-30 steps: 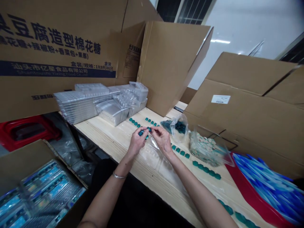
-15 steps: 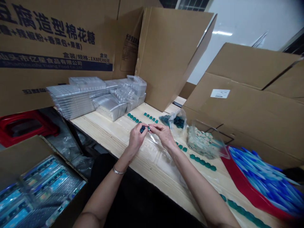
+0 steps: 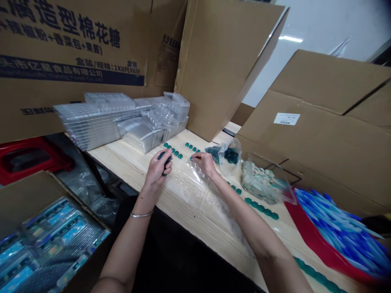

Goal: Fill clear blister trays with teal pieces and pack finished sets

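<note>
My left hand is closed around several small dark teal pieces, raised over the table's front side. My right hand pinches a small green piece between thumb and fingertips, low over clear plastic trays that lie flat on the wooden table. Just beyond the hands, a short row of green pieces lies left, and another row lies slightly farther right. More green pieces form a line to the right of my right forearm.
Stacked clear trays stand at the back left. On the right are a plastic bag of dark teal pieces, a clear tub of pale pieces and a red basin of blue items. Cardboard boxes wall the back; an open carton sits lower left.
My hands have come apart. The left has drawn left and toward me with its teal pieces; the right stays near the same place, now lower over the trays. The view has shifted slightly.
</note>
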{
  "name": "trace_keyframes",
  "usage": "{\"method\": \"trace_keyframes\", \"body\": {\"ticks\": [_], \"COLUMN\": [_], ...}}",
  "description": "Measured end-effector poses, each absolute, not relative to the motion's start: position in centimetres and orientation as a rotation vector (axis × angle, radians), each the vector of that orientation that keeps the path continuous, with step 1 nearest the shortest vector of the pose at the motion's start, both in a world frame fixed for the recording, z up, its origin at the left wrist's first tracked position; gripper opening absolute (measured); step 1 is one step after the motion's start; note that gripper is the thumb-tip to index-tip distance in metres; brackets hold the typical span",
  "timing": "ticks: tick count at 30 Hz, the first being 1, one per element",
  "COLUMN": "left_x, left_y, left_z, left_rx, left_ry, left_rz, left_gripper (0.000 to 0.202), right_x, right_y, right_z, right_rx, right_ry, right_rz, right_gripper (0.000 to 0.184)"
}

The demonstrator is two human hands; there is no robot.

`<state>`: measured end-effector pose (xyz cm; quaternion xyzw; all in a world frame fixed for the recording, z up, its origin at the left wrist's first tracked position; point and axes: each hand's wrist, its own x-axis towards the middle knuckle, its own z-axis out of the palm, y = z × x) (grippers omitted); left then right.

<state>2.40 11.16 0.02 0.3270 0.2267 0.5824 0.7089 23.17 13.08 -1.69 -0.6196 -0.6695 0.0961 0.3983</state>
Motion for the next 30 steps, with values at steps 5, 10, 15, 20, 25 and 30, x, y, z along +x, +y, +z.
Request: {"method": "trace_keyframes", "body": {"ticks": [5, 10, 15, 20, 25, 30], "left_x": [1.9, 1.9, 2.2, 2.4, 2.7, 3.0], "left_y": [11.3, 11.4, 11.6, 11.6, 11.6, 11.7], "left_z": [0.1, 0.3, 0.2, -0.1, -0.6, -0.9], "left_rx": [0.657, 0.437, 0.147, 0.092, 0.141, 0.108], "left_ry": [0.452, 0.342, 0.236, 0.210, 0.234, 0.226], "left_rz": [1.248, 1.140, 1.000, 0.965, 0.991, 0.920], "left_gripper": [0.027, 0.018, 0.011, 0.011, 0.006, 0.006], "right_x": [22.8, 22.6, 22.4, 22.8, 23.0, 22.4], "right_y": [14.0, 14.6, 14.7, 14.4, 14.0, 14.2], "right_z": [-2.6, -3.6, -4.6, -4.1, -3.8, -3.8], "right_rx": [-1.683, -1.733, -1.753, -1.710, -1.795, -1.869], "right_ry": [-1.959, -2.022, -2.015, -2.031, -1.967, -1.957], "right_rz": [0.112, 0.093, 0.096, 0.114, 0.052, 0.079], "right_gripper": [0.022, 0.024, 0.026, 0.022, 0.021, 0.016]}}
